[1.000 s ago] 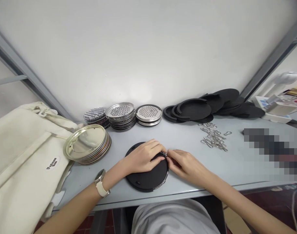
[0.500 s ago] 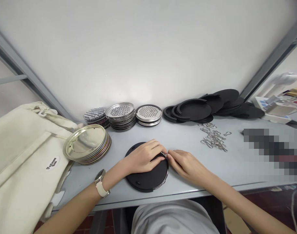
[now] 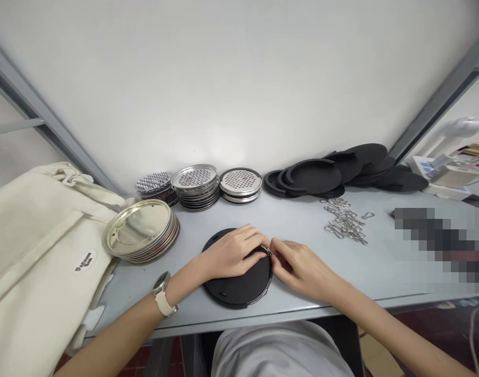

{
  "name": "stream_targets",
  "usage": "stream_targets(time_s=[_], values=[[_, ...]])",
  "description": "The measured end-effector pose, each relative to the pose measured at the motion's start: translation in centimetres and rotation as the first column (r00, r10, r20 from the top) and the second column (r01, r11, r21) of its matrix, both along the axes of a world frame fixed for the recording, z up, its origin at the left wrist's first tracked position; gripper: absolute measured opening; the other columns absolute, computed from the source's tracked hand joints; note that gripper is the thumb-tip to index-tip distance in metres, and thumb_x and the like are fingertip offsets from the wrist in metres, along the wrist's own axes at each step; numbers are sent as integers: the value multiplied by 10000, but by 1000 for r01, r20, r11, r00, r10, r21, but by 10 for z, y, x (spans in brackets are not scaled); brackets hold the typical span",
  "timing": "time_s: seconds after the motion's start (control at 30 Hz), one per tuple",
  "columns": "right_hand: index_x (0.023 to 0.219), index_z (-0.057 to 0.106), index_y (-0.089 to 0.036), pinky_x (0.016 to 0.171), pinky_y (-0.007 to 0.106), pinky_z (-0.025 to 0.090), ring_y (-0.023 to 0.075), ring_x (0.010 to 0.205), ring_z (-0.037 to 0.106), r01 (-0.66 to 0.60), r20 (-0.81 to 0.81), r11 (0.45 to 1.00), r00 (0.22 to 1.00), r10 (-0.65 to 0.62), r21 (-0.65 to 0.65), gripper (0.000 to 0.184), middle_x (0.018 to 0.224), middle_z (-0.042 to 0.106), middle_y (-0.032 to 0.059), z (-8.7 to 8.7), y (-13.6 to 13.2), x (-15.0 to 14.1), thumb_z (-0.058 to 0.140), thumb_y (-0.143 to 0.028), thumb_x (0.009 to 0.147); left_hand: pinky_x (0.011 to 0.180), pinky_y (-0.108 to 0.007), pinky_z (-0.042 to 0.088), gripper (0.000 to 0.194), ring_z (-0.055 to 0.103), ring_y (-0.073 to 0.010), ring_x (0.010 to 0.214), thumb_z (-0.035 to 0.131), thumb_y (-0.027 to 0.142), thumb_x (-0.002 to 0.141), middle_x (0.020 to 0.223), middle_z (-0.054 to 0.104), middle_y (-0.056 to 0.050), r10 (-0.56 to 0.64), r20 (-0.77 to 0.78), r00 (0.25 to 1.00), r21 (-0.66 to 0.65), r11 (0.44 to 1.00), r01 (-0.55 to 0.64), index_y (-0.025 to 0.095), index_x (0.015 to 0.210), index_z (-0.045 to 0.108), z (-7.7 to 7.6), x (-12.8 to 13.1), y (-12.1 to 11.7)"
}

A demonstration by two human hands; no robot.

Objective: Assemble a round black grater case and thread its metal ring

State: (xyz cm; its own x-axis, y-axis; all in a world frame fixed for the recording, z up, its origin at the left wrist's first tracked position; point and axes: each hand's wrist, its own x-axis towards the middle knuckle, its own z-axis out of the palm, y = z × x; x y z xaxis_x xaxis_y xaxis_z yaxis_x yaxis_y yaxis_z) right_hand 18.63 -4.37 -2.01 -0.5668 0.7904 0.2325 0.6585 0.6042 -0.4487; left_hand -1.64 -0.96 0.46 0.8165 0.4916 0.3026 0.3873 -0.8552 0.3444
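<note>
A black round disc (image 3: 239, 288) lies on the table in front of me, with a thin metal rim showing along its right side. My left hand (image 3: 233, 255) rests across the disc, its thumb and forefinger closed at the right edge. At that same edge my right hand (image 3: 296, 264) pinches a small silver metal clip (image 3: 267, 250), partly hidden by the fingertips of both hands. Right of the disc is a loose heap of similar pear-shaped wire clips (image 3: 345, 222).
Behind my left arm stands a stack of gold-coloured round plates (image 3: 139, 228). Along the wall are stacked perforated metal discs (image 3: 196, 178) and overlapping black round holders (image 3: 315, 175). A cream bag (image 3: 46, 251) covers the table's left end. A blurred-out patch (image 3: 439, 241) hides the right side.
My right fingers have shifted slightly around the clip at the disc's edge, and more of the clip shows. My left hand and the disc stay in place.
</note>
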Motion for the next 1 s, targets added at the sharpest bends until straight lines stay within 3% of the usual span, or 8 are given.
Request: stream_targets(time_s=[0.3,0.53,1.0], values=[[841,368,-213,607,264,333,144,633,467,-25,22,1000,999,25,8,112,727,501,-1,-5,2,1,319,-214,941,862,-325,449,166,532,-196,945,430,162,913,994,546,-75,-5,-6,1000,-42,999,5,154,1066,495,1,-1,1],[882,406,-203,617,277,350,158,653,498,-17,27,1000,999,17,18,140,752,534,19,-5,2,1,289,-215,957,835,-303,490,282,576,-159,883,488,163,875,1108,470,-84,38,68,997,-157,987,-27,178,1153,444,-2,-2,-4],[923,459,-181,677,303,409,179,691,530,-73,70,997,995,72,9,201,782,568,54,-5,4,3,265,-216,962,826,-307,485,254,582,-172,910,500,204,886,1058,544,-70,19,76,997,-196,981,-3,190,1131,434,0,0,-6]])
